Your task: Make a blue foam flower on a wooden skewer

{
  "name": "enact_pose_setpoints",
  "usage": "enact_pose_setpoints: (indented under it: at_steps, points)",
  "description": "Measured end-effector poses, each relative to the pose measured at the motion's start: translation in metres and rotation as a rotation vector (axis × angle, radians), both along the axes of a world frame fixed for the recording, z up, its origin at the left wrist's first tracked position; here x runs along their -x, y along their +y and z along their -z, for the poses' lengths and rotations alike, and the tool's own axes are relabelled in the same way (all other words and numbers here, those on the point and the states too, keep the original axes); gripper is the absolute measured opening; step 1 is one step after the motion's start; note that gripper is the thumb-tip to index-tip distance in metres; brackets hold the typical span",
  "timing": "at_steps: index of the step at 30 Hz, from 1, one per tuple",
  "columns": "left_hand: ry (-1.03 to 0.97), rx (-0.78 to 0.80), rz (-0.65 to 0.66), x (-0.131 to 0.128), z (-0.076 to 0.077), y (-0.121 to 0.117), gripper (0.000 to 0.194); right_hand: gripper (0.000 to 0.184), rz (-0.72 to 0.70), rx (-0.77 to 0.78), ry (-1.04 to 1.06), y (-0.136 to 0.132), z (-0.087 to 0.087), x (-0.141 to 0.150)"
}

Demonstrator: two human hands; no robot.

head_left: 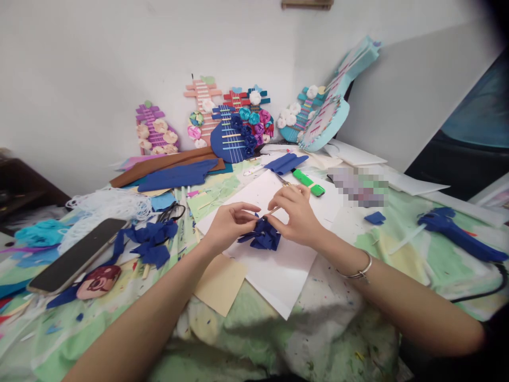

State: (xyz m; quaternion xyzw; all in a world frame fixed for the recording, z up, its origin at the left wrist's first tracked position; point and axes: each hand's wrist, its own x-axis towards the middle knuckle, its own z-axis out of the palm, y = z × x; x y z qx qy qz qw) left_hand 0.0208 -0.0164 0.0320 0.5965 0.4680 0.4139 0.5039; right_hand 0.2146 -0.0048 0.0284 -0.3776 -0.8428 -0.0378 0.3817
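Note:
Over a white sheet of paper [278, 284], my two hands meet with their fingertips close together. My left hand [230, 225] is closed, thumb and fingers pinching what looks like a small piece of blue crepe paper. My right hand [298, 215] is closed too, on a thin pale stick [274, 210] whose end points toward the left fingertips. Right under the fingers lies a pile of dark blue crepe paper pieces [262, 237]. Just beyond my right hand is a green box cutter [308, 182]. The exact contact between stick and paper is hidden by the fingers.
At right lies a blue glue gun [461, 231] with a cord. Blue paper scraps [153, 244], a phone [79, 254] and white string [107, 204] are at left. Several decorated paper guitars [228, 138] lean on the wall. A yellow card [220, 284] lies in front.

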Motion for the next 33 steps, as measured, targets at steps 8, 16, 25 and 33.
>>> enact_pose_setpoints:
  at_steps: [8, 16, 25, 33]
  points:
    - [-0.216, -0.009, -0.130, 0.000, 0.003, 0.002, 0.032, 0.005, -0.077, -0.102, 0.340, -0.007, -0.005, 0.000]
    - [-0.378, 0.116, -0.098, -0.008, 0.001, -0.003, 0.037, 0.020, -0.216, 0.414, 0.279, 0.004, 0.001, 0.003]
    - [-0.407, 0.157, -0.077, -0.012, 0.001, -0.005, 0.037, 0.015, -0.322, 0.636, 0.335, 0.004, 0.003, 0.002]
    - [-0.442, 0.128, -0.098, -0.016, -0.001, -0.007, 0.035, 0.015, -0.416, 0.894, 0.517, 0.004, 0.001, 0.003]
